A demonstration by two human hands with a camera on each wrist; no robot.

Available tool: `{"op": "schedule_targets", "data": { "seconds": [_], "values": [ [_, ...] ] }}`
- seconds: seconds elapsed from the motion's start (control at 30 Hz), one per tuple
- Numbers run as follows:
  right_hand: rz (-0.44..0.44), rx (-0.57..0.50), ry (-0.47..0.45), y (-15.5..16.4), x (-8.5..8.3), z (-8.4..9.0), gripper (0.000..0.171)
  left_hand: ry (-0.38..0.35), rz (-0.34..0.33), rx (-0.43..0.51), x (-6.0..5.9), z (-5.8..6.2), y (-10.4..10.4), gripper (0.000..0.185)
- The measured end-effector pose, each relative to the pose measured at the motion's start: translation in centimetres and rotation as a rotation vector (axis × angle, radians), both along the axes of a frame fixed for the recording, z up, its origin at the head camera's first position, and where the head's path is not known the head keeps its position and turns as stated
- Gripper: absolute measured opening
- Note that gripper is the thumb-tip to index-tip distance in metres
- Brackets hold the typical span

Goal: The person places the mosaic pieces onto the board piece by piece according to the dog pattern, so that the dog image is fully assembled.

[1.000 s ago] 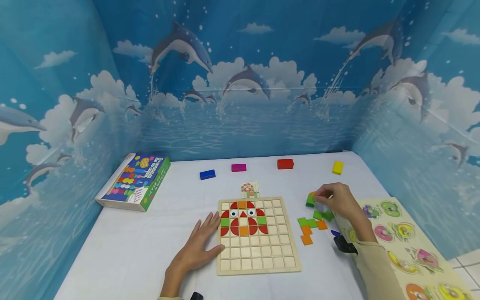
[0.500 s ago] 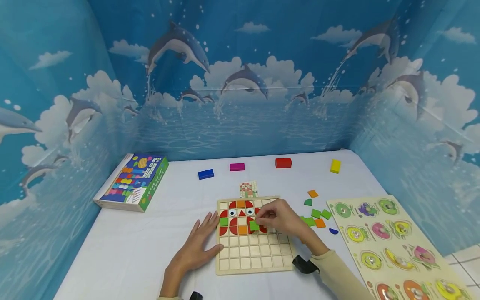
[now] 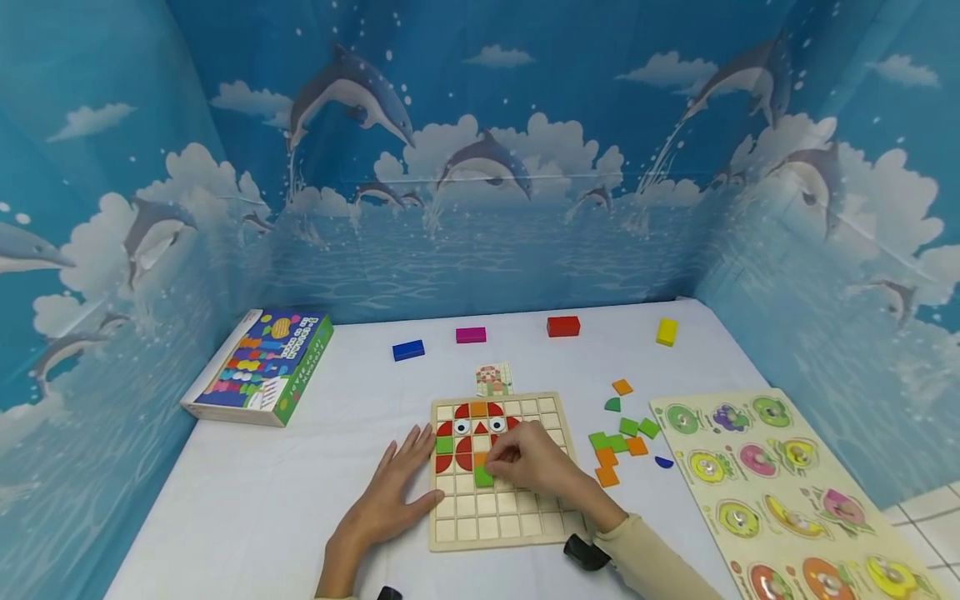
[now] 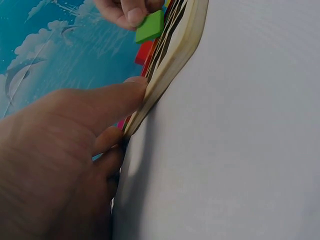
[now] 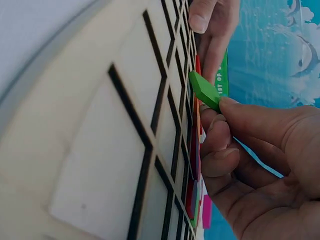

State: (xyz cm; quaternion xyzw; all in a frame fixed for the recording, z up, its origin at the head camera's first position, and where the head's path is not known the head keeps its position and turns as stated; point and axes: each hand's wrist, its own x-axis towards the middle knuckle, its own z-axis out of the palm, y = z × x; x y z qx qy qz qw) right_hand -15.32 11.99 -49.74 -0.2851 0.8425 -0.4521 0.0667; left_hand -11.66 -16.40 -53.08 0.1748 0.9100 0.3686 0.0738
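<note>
My right hand [image 3: 528, 458] pinches a green square tile [image 3: 483, 477] between thumb and fingers, low over the wooden grid board [image 3: 487, 529]. In the right wrist view the green tile [image 5: 204, 91] is tilted, one edge right at the grid. Red, orange and green tiles and two round eye pieces [image 3: 462, 427] fill the upper cells in a face-like pattern, partly hidden by the right hand. My left hand [image 3: 401, 479] rests with fingers spread at the board's left edge; its thumb [image 4: 120, 97] touches the rim in the left wrist view.
Loose green and orange tiles [image 3: 617, 443] and a blue half-round piece [image 3: 663, 462] lie right of the board. A fruit puzzle board [image 3: 720, 517] is further right. A pattern card [image 3: 493, 379], several coloured blocks [image 3: 563, 327] and a box [image 3: 258, 367] stand behind.
My right hand has come from the loose tiles on the right to the board, carrying a green square tile, then further left and down to the cell below the orange tile. The left hand stays put.
</note>
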Motion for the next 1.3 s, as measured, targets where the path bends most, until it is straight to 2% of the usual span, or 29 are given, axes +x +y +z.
{"op": "schedule_targets", "data": {
  "seconds": [0.2, 0.53, 0.93, 1.17, 1.3],
  "values": [
    [0.031, 0.013, 0.01, -0.3, 0.3, -0.1, 0.012, -0.004, 0.0, -0.007, 0.1, 0.2, 0.0, 0.087],
    [0.023, 0.037, 0.057, -0.5, 0.4, -0.3, 0.016, 0.002, 0.0, -0.003, 0.1, 0.2, -0.1, 0.087],
    [0.021, 0.043, 0.022, -0.3, 0.7, 0.1, 0.014, -0.002, 0.001, -0.003, 0.2, -0.1, 0.2, 0.087],
    [0.122, 0.056, 0.024, 1.8, -0.3, 0.3, 0.007, -0.001, 0.007, -0.014, 0.2, 0.0, 0.3, 0.087],
    [0.126, 0.063, 0.037, 4.0, -1.4, 0.6, 0.003, 0.011, 0.012, -0.024, 0.1, 0.0, 0.3, 0.088]
  ]
}}
